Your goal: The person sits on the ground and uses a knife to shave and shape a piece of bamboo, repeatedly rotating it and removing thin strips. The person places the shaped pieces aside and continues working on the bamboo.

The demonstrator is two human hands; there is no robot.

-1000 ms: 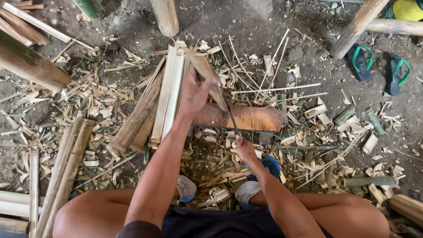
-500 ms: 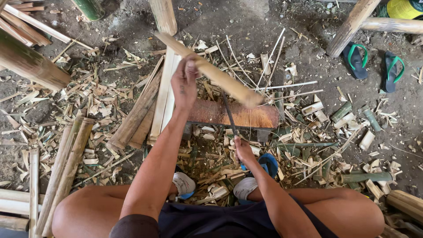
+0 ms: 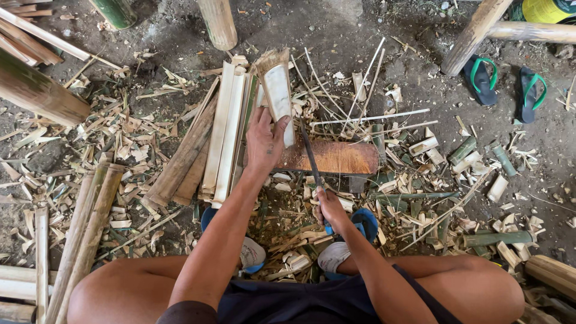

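Note:
My left hand (image 3: 264,141) grips a short split bamboo piece (image 3: 278,90), standing it upright on the reddish wooden chopping block (image 3: 336,157). Its pale inner face is turned toward me. My right hand (image 3: 329,209) holds the handle of a long dark knife (image 3: 311,157), whose blade points up toward the bamboo piece, just right of my left thumb. A stack of split bamboo slats (image 3: 222,135) lies just left of my left hand. I sit on the ground with knees apart.
Bamboo shavings and offcuts litter the dirt floor. Bamboo poles (image 3: 36,93) lie at the left, with thin ones (image 3: 81,234) near my left knee. A post (image 3: 219,23) stands at the top. Green flip-flops (image 3: 504,81) sit beside wooden poles (image 3: 480,27) at top right.
My left hand swung the bamboo piece from a slant above the block to upright on it. The right hand with the knife stayed almost still.

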